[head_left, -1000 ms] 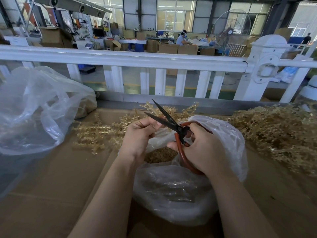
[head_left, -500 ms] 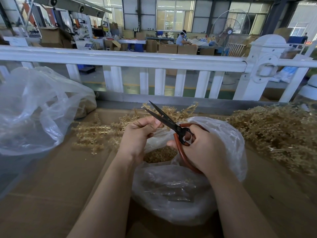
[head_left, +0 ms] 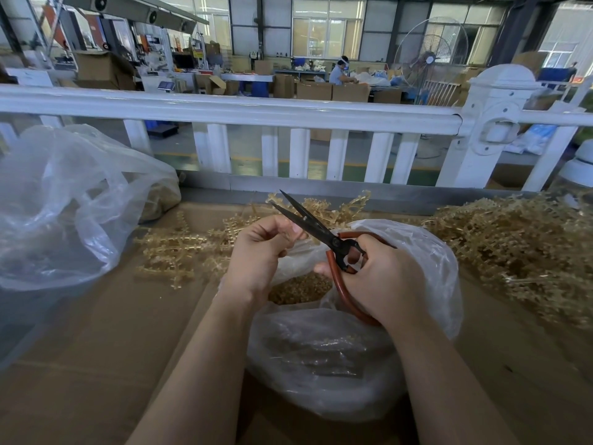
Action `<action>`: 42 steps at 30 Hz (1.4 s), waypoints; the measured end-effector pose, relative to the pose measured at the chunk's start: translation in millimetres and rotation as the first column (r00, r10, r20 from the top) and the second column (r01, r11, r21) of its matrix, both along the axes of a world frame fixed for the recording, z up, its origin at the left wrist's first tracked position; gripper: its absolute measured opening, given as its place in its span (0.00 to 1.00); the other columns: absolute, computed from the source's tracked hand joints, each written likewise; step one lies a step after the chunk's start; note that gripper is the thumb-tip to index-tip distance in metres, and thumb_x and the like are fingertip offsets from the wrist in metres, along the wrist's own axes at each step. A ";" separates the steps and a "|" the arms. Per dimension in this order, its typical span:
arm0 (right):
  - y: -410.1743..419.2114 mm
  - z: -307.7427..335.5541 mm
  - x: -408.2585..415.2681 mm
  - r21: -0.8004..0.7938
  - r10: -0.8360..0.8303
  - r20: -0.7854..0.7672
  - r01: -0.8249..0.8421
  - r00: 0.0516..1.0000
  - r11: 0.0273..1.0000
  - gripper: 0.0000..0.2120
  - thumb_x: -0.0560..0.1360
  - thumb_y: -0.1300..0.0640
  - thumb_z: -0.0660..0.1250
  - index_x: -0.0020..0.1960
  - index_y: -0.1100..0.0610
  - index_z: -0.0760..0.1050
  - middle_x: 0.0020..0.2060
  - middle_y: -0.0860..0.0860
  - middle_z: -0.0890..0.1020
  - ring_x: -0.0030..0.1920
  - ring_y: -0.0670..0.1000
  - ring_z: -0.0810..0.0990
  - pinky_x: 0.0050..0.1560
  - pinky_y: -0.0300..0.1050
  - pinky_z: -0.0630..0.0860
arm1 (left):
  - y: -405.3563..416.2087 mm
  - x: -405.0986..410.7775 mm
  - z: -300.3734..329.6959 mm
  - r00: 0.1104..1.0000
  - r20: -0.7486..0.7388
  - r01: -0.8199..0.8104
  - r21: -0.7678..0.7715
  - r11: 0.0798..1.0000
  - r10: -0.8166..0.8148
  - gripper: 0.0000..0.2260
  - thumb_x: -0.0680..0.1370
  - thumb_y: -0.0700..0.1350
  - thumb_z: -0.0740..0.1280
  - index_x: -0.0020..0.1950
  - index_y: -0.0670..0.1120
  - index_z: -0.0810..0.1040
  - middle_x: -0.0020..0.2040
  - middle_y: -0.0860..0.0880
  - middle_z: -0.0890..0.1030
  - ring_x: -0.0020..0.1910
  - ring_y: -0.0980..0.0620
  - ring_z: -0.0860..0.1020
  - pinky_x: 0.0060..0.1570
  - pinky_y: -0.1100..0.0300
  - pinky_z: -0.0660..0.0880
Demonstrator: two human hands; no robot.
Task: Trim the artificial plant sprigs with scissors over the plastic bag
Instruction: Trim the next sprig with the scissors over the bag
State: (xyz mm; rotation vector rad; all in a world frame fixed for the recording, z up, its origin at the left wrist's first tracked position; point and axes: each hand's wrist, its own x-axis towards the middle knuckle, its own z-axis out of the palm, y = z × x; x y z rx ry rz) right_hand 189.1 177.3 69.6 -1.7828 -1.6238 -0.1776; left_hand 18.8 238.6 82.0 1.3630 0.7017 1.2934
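Observation:
My right hand (head_left: 382, 277) grips the red-handled scissors (head_left: 324, 234), whose black blades point up and left, slightly parted. My left hand (head_left: 260, 252) has its fingers curled just left of the blades, pinching something small that I cannot make out. Both hands hover over the open clear plastic bag (head_left: 426, 261), which holds golden trimmings (head_left: 300, 287) at its mouth. Golden plastic sprigs (head_left: 179, 248) lie on the cardboard table left of my hands, and a big pile of sprigs (head_left: 519, 245) fills the right side.
A large crumpled clear bag (head_left: 64, 207) sits at the left. A white railing (head_left: 244, 110) and a metal table edge (head_left: 401, 191) run along the far side. The cardboard surface (head_left: 106, 348) spreads in front. A person works far behind the railing.
The scissors tilted slightly and the blades closed a little. My left hand stayed by the blades; both hands barely shifted.

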 end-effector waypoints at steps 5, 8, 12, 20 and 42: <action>0.7 -0.4 -0.2 0.010 0.007 -0.024 -0.007 1.000 1.000 0.35 0.62 0.18 0.54 0.51 0.43 0.79 0.37 0.35 0.78 0.35 0.38 0.71 0.37 0.26 0.59 | 0.7 -0.7 -0.8 1.000 0.001 -0.012 -0.018 1.000 0.012 0.12 0.77 0.39 0.70 0.35 0.52 0.83 0.36 0.54 0.83 0.34 0.60 0.75 0.40 0.61 0.68; 0.1 0.6 -0.1 0.022 0.021 -0.005 -0.021 1.000 1.000 0.37 0.62 0.16 0.51 0.52 0.43 0.78 0.40 0.38 0.81 0.39 0.40 0.75 0.38 0.28 0.62 | 2.4 -0.9 -2.5 0.998 -0.046 -0.039 0.018 0.999 0.039 0.12 0.77 0.36 0.69 0.37 0.50 0.81 0.36 0.54 0.83 0.34 0.61 0.76 0.40 0.61 0.69; -0.9 3.4 0.3 0.003 0.001 0.011 -0.001 1.000 1.000 0.38 0.61 0.17 0.50 0.52 0.44 0.77 0.42 0.35 0.77 0.41 0.40 0.73 0.38 0.28 0.62 | 1.5 1.3 -2.9 0.996 -0.074 -0.045 0.078 0.996 0.051 0.09 0.78 0.33 0.67 0.40 0.44 0.78 0.36 0.52 0.81 0.35 0.61 0.77 0.37 0.71 0.71; -0.5 2.5 5.3 -0.026 0.060 0.042 -0.059 0.997 0.998 0.35 0.63 0.18 0.52 0.49 0.45 0.76 0.42 0.40 0.81 0.40 0.41 0.76 0.37 0.28 0.62 | 4.8 -0.7 -5.8 0.976 -0.183 -0.096 0.120 0.988 0.117 0.05 0.79 0.33 0.66 0.46 0.40 0.80 0.40 0.39 0.79 0.40 0.52 0.77 0.43 0.64 0.74; 1.2 -2.2 5.3 0.031 -0.005 0.081 0.003 0.997 1.000 0.30 0.65 0.20 0.56 0.45 0.43 0.77 0.36 0.38 0.80 0.36 0.40 0.76 0.34 0.28 0.62 | 2.8 -0.7 -2.8 0.995 -0.102 -0.007 0.043 0.999 0.011 0.03 0.75 0.31 0.70 0.47 0.36 0.80 0.38 0.48 0.83 0.37 0.56 0.79 0.41 0.62 0.75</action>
